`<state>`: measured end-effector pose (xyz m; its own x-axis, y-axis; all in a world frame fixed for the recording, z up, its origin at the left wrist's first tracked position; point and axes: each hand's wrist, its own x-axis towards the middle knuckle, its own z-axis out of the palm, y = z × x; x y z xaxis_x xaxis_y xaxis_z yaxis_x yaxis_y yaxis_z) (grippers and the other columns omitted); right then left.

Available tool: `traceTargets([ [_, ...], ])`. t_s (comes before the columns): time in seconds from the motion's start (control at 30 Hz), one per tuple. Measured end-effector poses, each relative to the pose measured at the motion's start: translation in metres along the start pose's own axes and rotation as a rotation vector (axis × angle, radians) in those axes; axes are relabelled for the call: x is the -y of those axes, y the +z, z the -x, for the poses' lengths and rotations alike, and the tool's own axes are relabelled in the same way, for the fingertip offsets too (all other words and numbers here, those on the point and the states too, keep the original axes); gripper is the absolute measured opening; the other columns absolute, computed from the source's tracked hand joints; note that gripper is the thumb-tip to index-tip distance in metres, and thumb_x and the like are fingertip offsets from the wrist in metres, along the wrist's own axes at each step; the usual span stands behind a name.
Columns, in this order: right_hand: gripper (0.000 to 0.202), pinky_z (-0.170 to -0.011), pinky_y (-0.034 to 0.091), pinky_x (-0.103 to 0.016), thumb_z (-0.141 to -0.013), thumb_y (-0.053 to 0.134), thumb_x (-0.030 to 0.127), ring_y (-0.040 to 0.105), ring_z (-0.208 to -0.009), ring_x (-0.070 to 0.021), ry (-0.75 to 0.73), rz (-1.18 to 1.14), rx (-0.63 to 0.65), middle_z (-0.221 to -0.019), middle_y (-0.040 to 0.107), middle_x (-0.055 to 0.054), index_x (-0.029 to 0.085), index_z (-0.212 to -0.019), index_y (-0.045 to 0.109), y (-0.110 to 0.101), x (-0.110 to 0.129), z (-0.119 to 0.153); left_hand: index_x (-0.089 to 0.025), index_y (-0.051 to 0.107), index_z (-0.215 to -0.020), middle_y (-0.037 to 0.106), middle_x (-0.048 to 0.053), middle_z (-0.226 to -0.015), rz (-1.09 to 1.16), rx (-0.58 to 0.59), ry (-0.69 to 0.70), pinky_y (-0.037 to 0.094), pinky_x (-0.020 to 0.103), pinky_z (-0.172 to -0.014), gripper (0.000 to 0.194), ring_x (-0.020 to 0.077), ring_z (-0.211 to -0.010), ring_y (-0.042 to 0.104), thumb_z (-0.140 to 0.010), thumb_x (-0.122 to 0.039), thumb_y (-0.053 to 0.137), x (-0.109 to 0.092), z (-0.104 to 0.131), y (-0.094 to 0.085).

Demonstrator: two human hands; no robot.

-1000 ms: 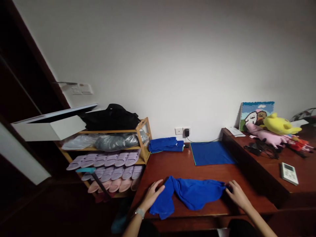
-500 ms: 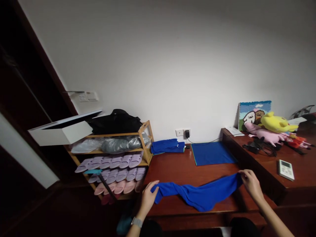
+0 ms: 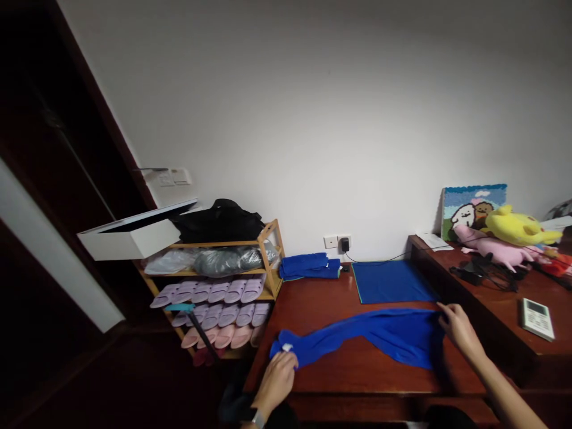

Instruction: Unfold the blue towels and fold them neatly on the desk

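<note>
A crumpled blue cloth (image 3: 393,333) stretches between my two hands, low over the reddish-brown wooden table. My left hand (image 3: 277,376) is closed on its left end, where a small white tag shows. At the opposite end, my right hand (image 3: 460,329) pinches the upper right corner, and the cloth droops beneath it. Behind, a flat blue cloth (image 3: 393,282) with a green edge lies on the table. Folded blue cloths (image 3: 308,266) are piled at the table's back left, against the wall.
Left of the table stands a wooden shoe rack (image 3: 268,256) with slippers, a black bag (image 3: 218,220) and a white box (image 3: 129,241). A raised wooden surface on the right holds plush toys (image 3: 513,226), cables and a white calculator-like device (image 3: 536,319). A black plug (image 3: 344,243) sits in the wall outlet.
The left end of the cloth has moved down toward me, and its white tag now shows. The cloth is spread wider near my right hand. The view has shifted slightly left.
</note>
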<state>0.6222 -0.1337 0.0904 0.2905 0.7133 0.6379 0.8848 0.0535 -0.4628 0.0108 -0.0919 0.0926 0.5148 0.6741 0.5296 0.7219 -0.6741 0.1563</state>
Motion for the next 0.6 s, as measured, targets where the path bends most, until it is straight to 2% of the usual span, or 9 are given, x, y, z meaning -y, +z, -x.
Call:
traceTargets([
  [0.07,0.031,-0.074,0.054,-0.04,-0.085,0.048,0.041,0.062,-0.076,-0.024,-0.014,0.006,0.109,-0.087,0.06,-0.01,0.021,-0.085,0.072,0.009,-0.013,0.025,-0.026,0.07,-0.08,0.074,0.003,-0.087,0.04,0.069,-0.084,0.058,0.035,-0.079,0.036,0.0207,-0.084,0.07,-0.084,-0.004,0.042,-0.001,0.02,0.015],
  [0.13,0.031,-0.073,0.054,-0.041,-0.085,0.05,0.045,0.061,-0.073,-0.0244,-0.01,0.012,0.149,-0.084,0.06,-0.01,0.022,-0.077,0.069,0.013,-0.022,0.045,-0.027,0.072,-0.091,0.075,0.003,-0.095,0.067,0.048,-0.18,0.058,0.037,-0.085,0.033,0.0222,-0.092,0.071,-0.085,-0.008,0.045,0.002,0.027,0.018],
  [0.23,0.038,-0.073,0.055,-0.043,-0.085,0.051,0.055,0.062,-0.072,-0.0258,0.024,0.013,0.109,-0.083,0.062,-0.011,0.023,-0.074,0.068,0.011,-0.022,0.054,-0.029,0.071,-0.113,0.073,0.006,-0.112,0.113,-0.013,-0.301,0.055,0.043,-0.098,0.033,0.0258,-0.109,0.068,-0.09,-0.019,0.049,0.015,0.016,0.01],
  [0.3,0.043,-0.076,0.056,-0.045,-0.084,0.051,0.062,0.065,-0.075,-0.0275,0.026,0.007,0.081,-0.085,0.064,-0.012,0.023,-0.075,0.068,0.004,-0.013,0.048,-0.028,0.069,-0.122,0.07,0.009,-0.124,0.175,0.013,-0.389,0.049,0.047,-0.107,0.036,0.0281,-0.12,0.063,-0.092,-0.025,0.049,0.028,0.002,0.005],
  [0.37,0.047,-0.078,0.056,-0.045,-0.085,0.051,0.066,0.067,-0.081,-0.0286,0.008,-0.019,0.085,-0.091,0.067,-0.013,0.023,-0.078,0.068,-0.007,0.0,0.038,-0.026,0.07,-0.123,0.07,0.01,-0.127,0.241,0.082,-0.45,0.046,0.048,-0.11,0.037,0.0281,-0.123,0.061,-0.094,-0.029,0.047,0.04,-0.011,0.005],
  [0.43,0.051,-0.078,0.057,-0.043,-0.086,0.049,0.07,0.069,-0.084,-0.0287,-0.005,-0.054,0.108,-0.094,0.07,-0.013,0.023,-0.081,0.069,-0.022,0.014,0.026,-0.024,0.074,-0.114,0.074,0.009,-0.118,0.297,0.162,-0.468,0.051,0.043,-0.103,0.034,0.0257,-0.113,0.067,-0.093,-0.031,0.049,0.048,-0.019,0.009],
  [0.5,0.056,-0.076,0.057,-0.042,-0.085,0.048,0.075,0.069,-0.083,-0.0284,0.004,-0.066,0.121,-0.091,0.073,-0.012,0.024,-0.083,0.069,-0.037,0.029,0.017,-0.023,0.078,-0.105,0.078,0.006,-0.102,0.346,0.242,-0.463,0.057,0.035,-0.089,0.029,0.0228,-0.097,0.072,-0.087,-0.032,0.056,0.051,-0.023,0.015],
  [0.6,0.061,-0.076,0.058,-0.042,-0.083,0.047,0.081,0.07,-0.082,-0.0283,0.003,-0.049,0.101,-0.089,0.075,-0.01,0.024,-0.088,0.07,-0.061,0.046,0.007,-0.022,0.08,-0.099,0.079,0.004,-0.091,0.403,0.323,-0.454,0.056,0.029,-0.078,0.029,0.0208,-0.085,0.072,-0.075,-0.033,0.068,0.049,-0.022,0.018],
])
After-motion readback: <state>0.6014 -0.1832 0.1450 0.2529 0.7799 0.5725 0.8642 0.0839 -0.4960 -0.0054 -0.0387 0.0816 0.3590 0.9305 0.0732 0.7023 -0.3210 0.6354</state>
